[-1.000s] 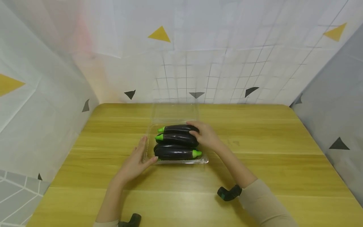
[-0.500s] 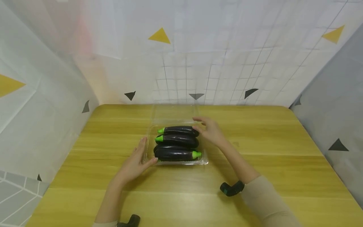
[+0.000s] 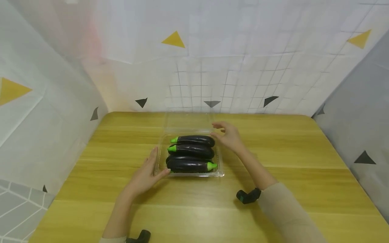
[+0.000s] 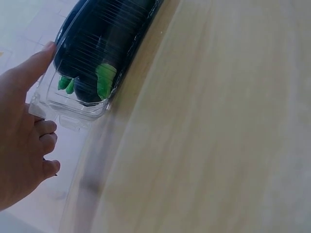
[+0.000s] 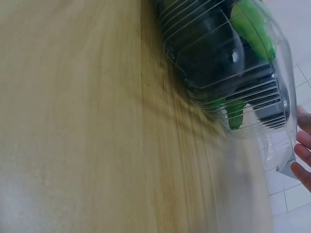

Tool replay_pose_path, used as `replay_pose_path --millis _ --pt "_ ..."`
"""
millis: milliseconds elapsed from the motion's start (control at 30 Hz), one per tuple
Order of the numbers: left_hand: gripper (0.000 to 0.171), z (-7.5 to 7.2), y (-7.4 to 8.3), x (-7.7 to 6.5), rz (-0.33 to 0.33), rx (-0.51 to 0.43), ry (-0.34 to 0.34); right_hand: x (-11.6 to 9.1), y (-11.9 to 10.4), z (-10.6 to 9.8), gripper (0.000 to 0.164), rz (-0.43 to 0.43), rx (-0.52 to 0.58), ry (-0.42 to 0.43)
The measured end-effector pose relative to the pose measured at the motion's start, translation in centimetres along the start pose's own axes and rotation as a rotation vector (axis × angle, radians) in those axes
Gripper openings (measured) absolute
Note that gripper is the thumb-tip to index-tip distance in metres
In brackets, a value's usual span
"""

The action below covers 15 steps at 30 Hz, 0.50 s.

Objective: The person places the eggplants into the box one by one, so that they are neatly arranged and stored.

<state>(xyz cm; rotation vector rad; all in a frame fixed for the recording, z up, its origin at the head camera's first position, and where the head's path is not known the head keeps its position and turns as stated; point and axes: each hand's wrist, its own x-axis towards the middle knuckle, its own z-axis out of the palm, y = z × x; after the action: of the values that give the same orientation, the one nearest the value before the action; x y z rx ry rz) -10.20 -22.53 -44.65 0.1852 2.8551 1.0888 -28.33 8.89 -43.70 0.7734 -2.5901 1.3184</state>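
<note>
A clear plastic clamshell box [image 3: 219,173] stands on the table with its lid [image 3: 188,122] tipped back behind it. Dark eggplants [image 3: 190,151] with green stem ends lie side by side in its base, several in all. My left hand [image 3: 145,177] rests at the box's left side, fingers extended along the wall and thumb at the front left corner. In the left wrist view, the thumb [image 4: 36,65] touches the plastic edge. Near the back right corner, my right hand [image 3: 230,136] has loosely bent fingers holding nothing; whether they touch the rim I cannot tell.
The wooden table [image 3: 194,209] reaches back to a white patterned sheet [image 3: 258,77], and similar sheets hang on both sides. Black angled pieces [image 3: 248,196] sit at both wrists.
My right hand has let go of the rearmost eggplant and drawn back to the right, toward the box's back corner. My left hand has stayed at the box's left side.
</note>
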Motion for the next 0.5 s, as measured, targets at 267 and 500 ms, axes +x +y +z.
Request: replay_pose_path --millis 267,500 --pt "0.1 0.1 -0.2 0.0 -0.005 -0.005 0.01 0.4 0.5 0.2 0.046 0.032 -0.008 0.018" --pt "0.102 0.1 -0.1 0.0 -0.004 0.005 0.013 1.1 1.1 0.3 0.047 0.068 -0.029 0.044"
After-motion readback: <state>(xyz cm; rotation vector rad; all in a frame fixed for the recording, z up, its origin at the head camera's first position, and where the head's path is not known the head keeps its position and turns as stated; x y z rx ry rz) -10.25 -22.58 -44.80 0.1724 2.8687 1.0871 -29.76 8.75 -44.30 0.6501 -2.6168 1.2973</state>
